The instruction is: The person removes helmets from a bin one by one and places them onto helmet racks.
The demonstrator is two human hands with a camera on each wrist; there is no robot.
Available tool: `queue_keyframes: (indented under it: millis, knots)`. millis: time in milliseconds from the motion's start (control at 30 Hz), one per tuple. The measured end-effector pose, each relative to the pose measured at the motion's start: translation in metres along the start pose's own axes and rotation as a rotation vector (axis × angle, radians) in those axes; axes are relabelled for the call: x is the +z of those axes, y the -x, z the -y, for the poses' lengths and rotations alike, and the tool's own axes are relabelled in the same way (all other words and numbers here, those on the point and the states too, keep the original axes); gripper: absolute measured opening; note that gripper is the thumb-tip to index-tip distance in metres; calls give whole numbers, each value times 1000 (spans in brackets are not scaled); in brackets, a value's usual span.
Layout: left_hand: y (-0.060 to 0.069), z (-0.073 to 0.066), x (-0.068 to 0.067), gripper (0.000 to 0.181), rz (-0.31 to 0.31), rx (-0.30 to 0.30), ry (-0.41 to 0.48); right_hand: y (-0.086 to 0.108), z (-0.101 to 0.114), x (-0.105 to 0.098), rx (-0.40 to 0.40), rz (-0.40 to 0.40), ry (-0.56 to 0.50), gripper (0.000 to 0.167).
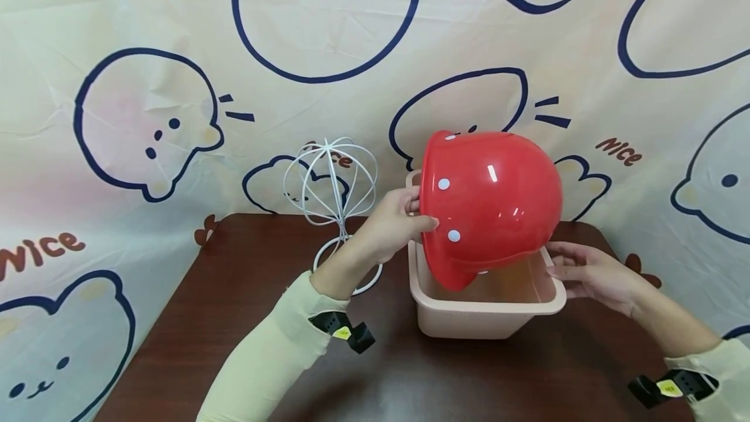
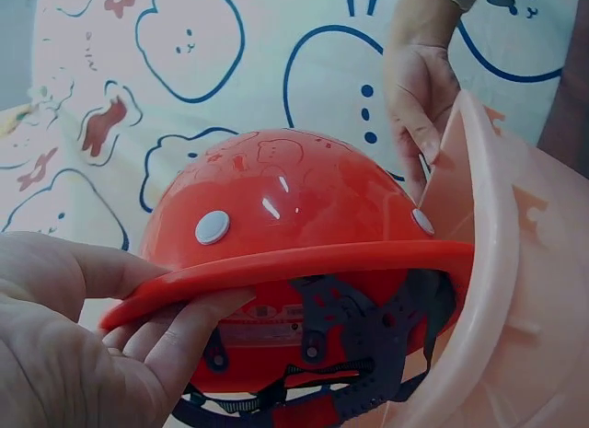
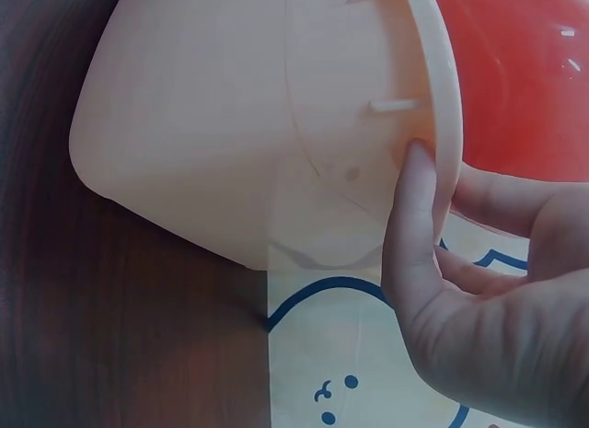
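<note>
With my left hand (image 1: pixel 389 226) I am pinching the brim of a red helmet (image 1: pixel 498 194), thumb on one side and fingers on the other, and it is lying tipped on its side over the opening of a pale pink bin (image 1: pixel 469 318), its dome facing right, though I cannot tell whether the two are touching. My right hand (image 1: pixel 594 279) is grasping the bin's rim on the right, while a white wire stand (image 1: pixel 340 223) is standing on the brown table (image 1: pixel 263 344) just left of the bin.
</note>
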State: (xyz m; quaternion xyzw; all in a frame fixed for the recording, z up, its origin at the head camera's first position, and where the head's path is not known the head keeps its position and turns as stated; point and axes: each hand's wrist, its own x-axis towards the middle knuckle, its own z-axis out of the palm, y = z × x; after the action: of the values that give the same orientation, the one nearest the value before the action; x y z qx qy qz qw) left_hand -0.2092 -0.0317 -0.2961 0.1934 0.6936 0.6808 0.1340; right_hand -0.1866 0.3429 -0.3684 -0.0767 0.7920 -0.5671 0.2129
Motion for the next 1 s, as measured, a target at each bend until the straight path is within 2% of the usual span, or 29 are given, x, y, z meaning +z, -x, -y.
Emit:
queue_keyframes:
  millis: [267, 433, 633, 733, 800, 867, 1000]
  knots:
    - [-4, 5, -3, 52, -27, 6, 104, 4, 6, 8, 23, -70, 94, 75]
    - [-5, 7, -7, 49, -61, 40, 177, 6, 8, 10, 12, -104, 149, 70]
    - [-5, 12, -9, 48, -95, 63, 231, 9, 17, 10, 4, -243, 261, 68]
    - [-6, 15, -9, 48, -103, 65, 274, 11, 23, 10, 13, -317, 277, 66]
    - [-7, 18, -8, 47, -109, 66, 308, 13, 26, 12, 3, -356, 243, 62]
    - [-9, 20, -8, 46, -118, 72, 344, 14, 29, 16, -29, -368, 154, 50]
    - [-10, 22, -6, 46, -136, 97, 423, 16, 36, 29, -114, -310, -213, 22]
